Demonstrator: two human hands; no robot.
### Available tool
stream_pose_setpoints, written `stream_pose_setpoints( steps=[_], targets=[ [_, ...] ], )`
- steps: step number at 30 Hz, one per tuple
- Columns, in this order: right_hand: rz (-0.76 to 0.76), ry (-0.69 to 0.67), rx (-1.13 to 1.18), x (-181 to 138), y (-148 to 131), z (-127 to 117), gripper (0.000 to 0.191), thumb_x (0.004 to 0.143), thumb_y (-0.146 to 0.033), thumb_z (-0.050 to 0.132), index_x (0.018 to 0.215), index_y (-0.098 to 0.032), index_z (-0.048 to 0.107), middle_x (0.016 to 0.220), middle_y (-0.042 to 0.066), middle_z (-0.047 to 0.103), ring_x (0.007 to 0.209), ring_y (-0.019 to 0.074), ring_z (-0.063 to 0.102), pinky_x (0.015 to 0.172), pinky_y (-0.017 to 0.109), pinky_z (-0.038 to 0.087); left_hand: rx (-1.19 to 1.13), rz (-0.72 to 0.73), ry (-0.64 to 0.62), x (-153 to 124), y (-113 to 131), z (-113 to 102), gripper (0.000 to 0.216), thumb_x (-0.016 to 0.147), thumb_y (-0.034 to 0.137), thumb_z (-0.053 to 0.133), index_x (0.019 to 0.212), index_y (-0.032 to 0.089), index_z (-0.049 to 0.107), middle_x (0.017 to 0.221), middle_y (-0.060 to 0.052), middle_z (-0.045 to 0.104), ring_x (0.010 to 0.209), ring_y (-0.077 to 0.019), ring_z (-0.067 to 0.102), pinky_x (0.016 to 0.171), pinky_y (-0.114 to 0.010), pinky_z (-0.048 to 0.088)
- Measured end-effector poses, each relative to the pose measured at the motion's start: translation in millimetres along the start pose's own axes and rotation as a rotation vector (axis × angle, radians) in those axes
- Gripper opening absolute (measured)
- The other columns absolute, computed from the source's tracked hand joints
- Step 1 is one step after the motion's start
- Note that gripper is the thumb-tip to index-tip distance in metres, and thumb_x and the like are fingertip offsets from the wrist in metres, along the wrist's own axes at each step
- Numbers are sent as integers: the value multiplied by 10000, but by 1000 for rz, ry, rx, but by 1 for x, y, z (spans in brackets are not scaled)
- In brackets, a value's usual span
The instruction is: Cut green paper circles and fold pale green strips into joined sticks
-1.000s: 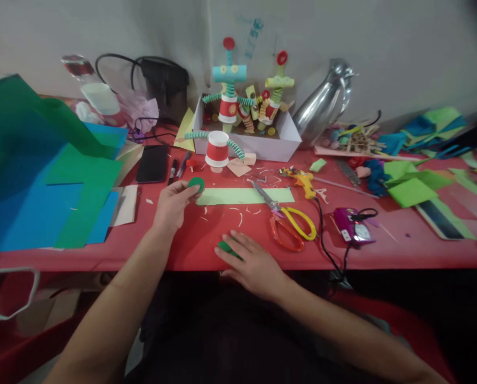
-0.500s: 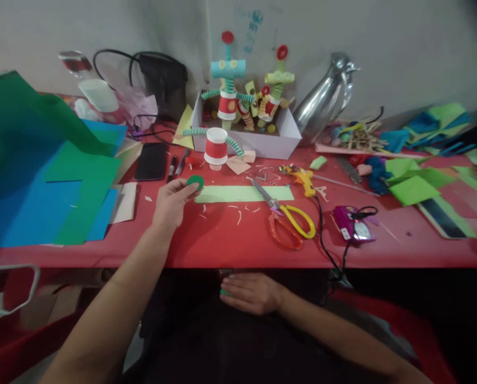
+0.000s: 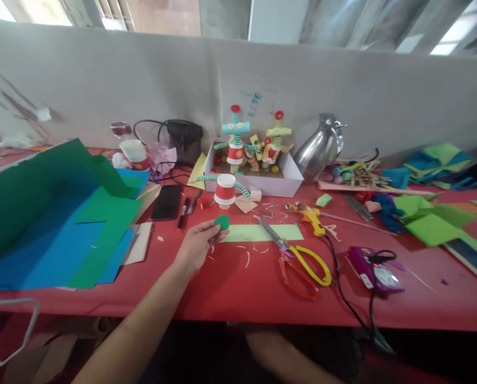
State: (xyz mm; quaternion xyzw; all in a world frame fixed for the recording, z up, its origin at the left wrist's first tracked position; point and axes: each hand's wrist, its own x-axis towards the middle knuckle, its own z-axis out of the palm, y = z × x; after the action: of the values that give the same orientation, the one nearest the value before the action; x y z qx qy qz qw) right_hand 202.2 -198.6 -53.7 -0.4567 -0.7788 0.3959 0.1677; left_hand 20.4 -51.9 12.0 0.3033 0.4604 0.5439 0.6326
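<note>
One green disc [image 3: 222,222] was pinched in the L hand [image 3: 196,246], which was closed on its edge & held it up nr the L end of a pale green strip [image 3: 248,233]; couldn't tell whether disc & strip touched. Strip lay flat on the red bench [image 3: 238,298], w/ thin curled scraps [image 3: 247,260] scattered abt. R hand [image 3: 260,341] was down past the near bench edge, dark & mostly hidden, so couldn't tell if it was open, closed or gripping smth. Scissors [image 3: 283,246] lay to the R, blades over the strip, one handle yellow, one red. Yellow glue gun [image 3: 313,220] lay past them, its black cord running down toward the near edge; purple device [image 3: 360,264] w/ a plugged-in cord sat farther R. Behind the disc stood a red-&-white cup figure [image 3: 224,191] w/ two coiled green arms, in front of a white box [image 3: 262,186]. Box held a few similar figs. [image 3: 235,152], the two tallest topped w/ red discs. Steel jug [image 3: 316,152] stood just R of the box; black bag [image 3: 184,140] was to its L. Dark phone [image 3: 166,202] & two pens [image 3: 183,212] lay L of the cup figure, and a big blue sheet [image 3: 58,240] w/ green pieces on it covered the L part of the bench.
</note>
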Motion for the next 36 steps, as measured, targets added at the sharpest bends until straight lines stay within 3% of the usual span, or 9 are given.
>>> stream_pose_setpoints(
  steps=[3, 5, 8, 10, 12, 17, 24, 28, 36],
  targets=[
    [27, -129, -31, -21, -15, -25, 118, 887, -312, 690, 865, -199, 717, 867, 40, 722, 747, 175, 669, 682, 290, 527, 10, -14, -3, -1, -2, 1, 298, 538, 297, 912, 721, 135, 743, 671, -41, 714, 649, -133, 683, 640, -221, 521],
    [32, -106, -22, -18, -27, -57, 204, 892, -255, 651, 701, -206, 703, 682, 12, 703, 615, 152, 639, 604, 268, 462, 38, -11, -24, -1, -4, 4, 321, 541, 305, 912, 770, 137, 764, 682, -38, 721, 617, -110, 656, 615, -207, 499],
    [-21, 304, 90, 18, -36, -105, 166, 932, -265, 563, 837, -231, 694, 826, 10, 725, 752, 162, 655, 716, 285, 476, 91, 5, -86, 3, -3, 13, 363, 546, 304, 911, 840, 134, 784, 764, -57, 747, 644, -110, 650, 654, -220, 500],
    [6, 545, 184, 56, -33, -128, 209, 887, -323, 621, 1082, -255, 658, 1030, 42, 716, 804, 182, 655, 742, 323, 494, 128, 17, -132, 8, 0, 21, 374, 560, 305, 905, 867, 128, 788, 808, -76, 756, 685, -131, 664, 690, -243, 507],
    [30, 565, 369, 92, -27, -139, 297, 811, -342, 696, 1087, -247, 643, 1103, 65, 689, 828, 196, 655, 732, 341, 500, 161, 33, -169, 14, 5, 26, 375, 575, 298, 900, 890, 126, 790, 823, -82, 758, 692, -134, 661, 701, -253, 503],
    [93, 488, 683, 132, -17, -137, 144, 772, -287, 681, 881, -195, 660, 759, 19, 686, 667, 158, 636, 687, 328, 508, 162, 33, -269, 22, 16, 22, 419, 601, 282, 886, 994, 174, 787, 908, -65, 764, 700, -116, 652, 734, -259, 502],
    [193, 423, 979, 126, -13, -131, 298, 657, -359, 799, 875, -188, 689, 766, -2, 682, 645, 122, 640, 667, 293, 512, 103, -48, -366, 24, 8, 13, 473, 628, 177, 852, 1089, 237, 763, 847, -19, 742, 706, -101, 636, 743, -251, 497],
    [200, 403, 1096, 124, -13, -129, 281, 632, -338, 841, 827, -187, 707, 747, -19, 675, 633, 100, 621, 638, 259, 484, 85, -55, -380, 23, 4, 15, 449, 659, 175, 828, 1097, 243, 758, 931, -31, 741, 771, -116, 642, 789, -267, 510],
    [190, 391, 1095, 120, -13, -129, 229, 683, -355, 817, 804, -192, 710, 688, -32, 656, 613, 95, 597, 601, 245, 485, 43, -89, -395, 23, 3, 17, 406, 654, 160, 827, 1046, 242, 760, 1043, -41, 738, 904, -164, 673, 810, -267, 551]
  ],
)
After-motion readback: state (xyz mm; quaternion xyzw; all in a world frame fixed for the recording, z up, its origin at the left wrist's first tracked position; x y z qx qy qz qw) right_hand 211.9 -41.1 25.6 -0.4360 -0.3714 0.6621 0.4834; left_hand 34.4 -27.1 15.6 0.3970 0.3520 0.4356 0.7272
